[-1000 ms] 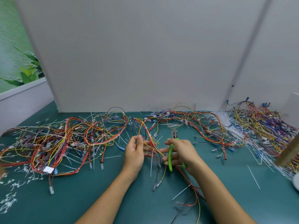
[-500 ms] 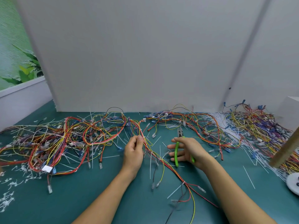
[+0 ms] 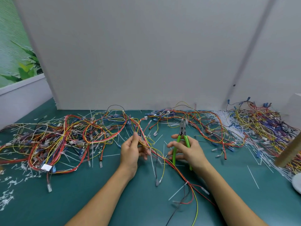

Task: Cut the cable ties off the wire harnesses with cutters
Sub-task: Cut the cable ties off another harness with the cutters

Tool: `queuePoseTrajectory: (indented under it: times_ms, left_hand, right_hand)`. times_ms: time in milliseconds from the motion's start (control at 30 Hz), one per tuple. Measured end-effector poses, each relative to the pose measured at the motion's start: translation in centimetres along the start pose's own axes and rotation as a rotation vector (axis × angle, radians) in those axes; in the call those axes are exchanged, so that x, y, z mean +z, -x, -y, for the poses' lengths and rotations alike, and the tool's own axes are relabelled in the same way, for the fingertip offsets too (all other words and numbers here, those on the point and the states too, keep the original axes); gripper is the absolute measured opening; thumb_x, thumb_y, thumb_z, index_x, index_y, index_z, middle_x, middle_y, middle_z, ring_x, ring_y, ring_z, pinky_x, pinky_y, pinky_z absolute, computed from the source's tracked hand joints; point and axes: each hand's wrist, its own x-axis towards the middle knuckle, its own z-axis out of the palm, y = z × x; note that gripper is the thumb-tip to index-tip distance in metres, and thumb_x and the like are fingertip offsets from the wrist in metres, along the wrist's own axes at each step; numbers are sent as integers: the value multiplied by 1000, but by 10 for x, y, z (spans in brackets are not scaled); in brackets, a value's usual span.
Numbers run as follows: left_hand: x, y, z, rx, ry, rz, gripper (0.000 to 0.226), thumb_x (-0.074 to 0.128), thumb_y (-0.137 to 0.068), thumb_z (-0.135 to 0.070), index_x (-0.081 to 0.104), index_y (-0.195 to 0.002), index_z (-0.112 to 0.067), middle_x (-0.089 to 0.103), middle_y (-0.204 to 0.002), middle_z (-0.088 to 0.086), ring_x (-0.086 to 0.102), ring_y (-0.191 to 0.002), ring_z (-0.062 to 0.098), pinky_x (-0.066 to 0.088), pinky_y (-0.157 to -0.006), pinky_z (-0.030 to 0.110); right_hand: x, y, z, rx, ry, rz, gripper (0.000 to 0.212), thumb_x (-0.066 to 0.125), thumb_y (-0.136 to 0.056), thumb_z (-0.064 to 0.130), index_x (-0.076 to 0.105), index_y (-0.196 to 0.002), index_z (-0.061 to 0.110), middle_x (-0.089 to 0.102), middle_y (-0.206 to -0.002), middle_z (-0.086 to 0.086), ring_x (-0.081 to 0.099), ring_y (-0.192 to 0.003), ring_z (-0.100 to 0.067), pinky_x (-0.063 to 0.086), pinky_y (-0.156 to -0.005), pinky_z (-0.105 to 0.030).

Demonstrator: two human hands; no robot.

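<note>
My left hand (image 3: pixel 132 150) pinches a thin harness of red, yellow and black wires (image 3: pixel 172 167) that runs from the table's middle down toward the near edge. A white cable tie (image 3: pixel 186 182) still binds this harness lower down. My right hand (image 3: pixel 187 150) holds the green-handled cutters (image 3: pixel 182 141), jaws pointing away from me, just right of the harness and apart from it. A big tangle of red and yellow harnesses (image 3: pixel 61 141) lies at the left.
Cut white tie scraps (image 3: pixel 9 181) litter the green table at the left. More harnesses (image 3: pixel 263 126) and a heap of white ties (image 3: pixel 228 118) lie at the right. A wooden bar (image 3: pixel 290 154) and a white round object (image 3: pixel 297 182) stand at the right edge. A grey wall closes the back.
My right hand with the cutters has moved right, away from the harness and my left hand. The left hand's fingers have loosened on the wires.
</note>
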Motion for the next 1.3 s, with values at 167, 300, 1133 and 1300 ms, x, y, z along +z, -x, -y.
queuePoseTrajectory:
  times_ms: [167,300,1133,1300]
  left_hand:
    - [0,4,-5,-49,96,70,34,43,-105,-31,53,-82,-7,66,-72,13,68,-53,28,45,-39,25]
    - [-1,4,-14,-118,213,134,29,54,-95,-32,56,-81,-7,69,-74,16,69,-55,25,51,-45,24]
    - [-34,-4,-52,-445,1304,521,18,62,-80,16,58,-96,7,60,-88,17,66,-77,26,59,-73,30]
    - [-21,-10,-35,-333,513,174,22,48,-76,9,53,-86,-10,62,-85,7,46,-54,11,43,-53,19]
  right_hand:
    - [12,8,3,-128,160,17,20,61,-100,1,56,-119,3,72,-96,-22,70,-74,-30,64,-72,-50]
    - [12,8,1,-194,239,-13,18,62,-101,5,58,-117,9,74,-94,-14,72,-77,-30,64,-74,-46]
    - [-7,-7,0,-172,4,-275,15,54,-103,1,59,-114,11,75,-90,-10,73,-72,-30,64,-65,-42]
    - [-7,-8,-5,-153,57,-253,16,57,-102,1,60,-115,11,75,-89,-8,73,-72,-26,64,-73,-48]
